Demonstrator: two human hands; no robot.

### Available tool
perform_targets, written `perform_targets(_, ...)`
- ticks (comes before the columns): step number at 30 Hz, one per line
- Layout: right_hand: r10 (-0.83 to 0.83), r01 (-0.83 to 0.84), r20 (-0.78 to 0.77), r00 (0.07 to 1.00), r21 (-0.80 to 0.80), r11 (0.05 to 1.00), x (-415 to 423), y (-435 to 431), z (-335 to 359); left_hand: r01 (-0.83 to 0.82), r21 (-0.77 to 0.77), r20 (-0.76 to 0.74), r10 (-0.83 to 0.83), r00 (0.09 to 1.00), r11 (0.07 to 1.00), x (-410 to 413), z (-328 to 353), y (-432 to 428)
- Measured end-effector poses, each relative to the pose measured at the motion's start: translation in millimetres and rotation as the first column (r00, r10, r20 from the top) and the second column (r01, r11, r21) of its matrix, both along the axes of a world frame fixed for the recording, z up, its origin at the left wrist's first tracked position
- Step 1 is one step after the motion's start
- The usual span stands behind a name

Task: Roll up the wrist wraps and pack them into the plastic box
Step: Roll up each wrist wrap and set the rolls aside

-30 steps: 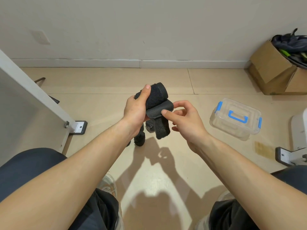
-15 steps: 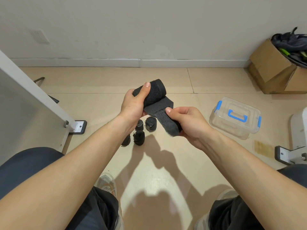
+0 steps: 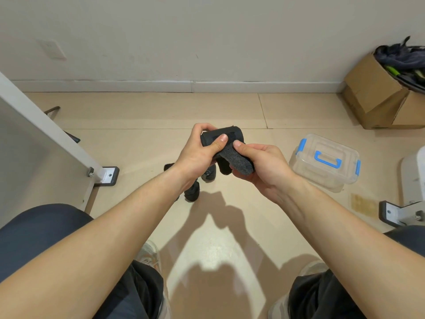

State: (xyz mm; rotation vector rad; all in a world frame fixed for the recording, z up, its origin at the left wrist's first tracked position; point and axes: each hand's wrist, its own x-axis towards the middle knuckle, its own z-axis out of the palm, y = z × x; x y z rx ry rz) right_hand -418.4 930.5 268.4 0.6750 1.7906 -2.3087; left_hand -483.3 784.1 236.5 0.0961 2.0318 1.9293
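Wrist wrap [image 3: 220, 137]: black, partly rolled, held in the air to the left of the plastic box [image 3: 326, 162], with the roll lying crosswise and a loose tail [image 3: 239, 161] running down from it toward the person.
Left hand [image 3: 197, 155]: grip closed round the roll, thumb pressed across its near face and fingers curled over the far side.
Right hand [image 3: 264, 171]: grip pinching the loose tail, with the thumb on top just beside the left thumb and the fingers curled under the strip.
Rolled wraps [image 3: 192, 192]: small black rolls standing on the floor [image 3: 161, 111] left of the plastic box, under the hands and partly hidden by the left wrist — how many, I cannot tell.
Plastic box: clear with a blue handle and blue clips, lid on, resting on the floor, apart from both hands.
Cardboard box [image 3: 377, 93]: beyond the plastic box, by the wall [image 3: 207, 42], open, with dark things in it.
Metal bracket [image 3: 108, 176]: well left of the plastic box, at the foot of a white panel [image 3: 34, 116].
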Motion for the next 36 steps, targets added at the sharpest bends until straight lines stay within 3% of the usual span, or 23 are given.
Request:
perform_targets(4,-0.047,0.050,0.036,0.998,-0.076,0.996,0.1,-3.2,3.0,0.013,0.107,0.033,-0.017,0.999,0.994,2.9,6.1,1.8)
perform_targets(9,-0.176,0.181,0.050,0.983,-0.133,0.974,-2.7,-2.7,3.8,-0.015,0.071,-0.023,0.016,1.000,0.997,11.7,3.5,8.2)
perform_targets(12,-0.121,0.120,-0.009,0.993,-0.074,0.990,-3.2,-0.3,5.5,-0.042,0.064,-0.026,0.044,0.999,0.997,12.6,5.1,8.9)
perform_targets(16,-0.013,0.009,-0.032,0.999,-0.119,0.993,-2.3,2.8,9.4,-0.065,0.054,0.001,0.065,0.998,0.996,10.6,12.5,7.4)
perform_targets(19,0.132,-0.125,-0.114,0.985,0.069,0.990,-2.2,6.6,10.2,-0.052,0.057,0.018,0.051,0.999,0.997,12.4,15.4,7.4)
perform_targets(22,0.208,-0.149,-0.157,0.965,0.324,0.934,-3.5,10.9,8.3,-0.041,0.033,0.006,0.040,0.999,0.999,13.1,13.9,6.5)
perform_targets(27,0.263,-0.044,-0.200,0.944,0.714,0.699,-11.8,19.4,3.0,-0.033,0.011,0.033,0.032,0.999,0.999,18.3,14.8,8.5)
perform_targets(30,0.233,0.017,-0.225,0.946,0.754,0.657,-13.4,22.4,0.5,0.028,-0.001,0.041,-0.028,0.999,1.000,18.9,16.2,6.9)
perform_targets(34,0.099,0.075,-0.245,0.964,0.616,0.784,-16.1,28.7,-6.6,0.127,0.037,-0.034,-0.126,0.991,0.991,29.9,13.7,8.9)
perform_targets(36,0.105,0.036,-0.201,0.974,0.595,0.803,-16.4,31.1,-9.7,0.146,0.038,-0.017,-0.146,0.989,0.988,32.6,9.0,9.2)
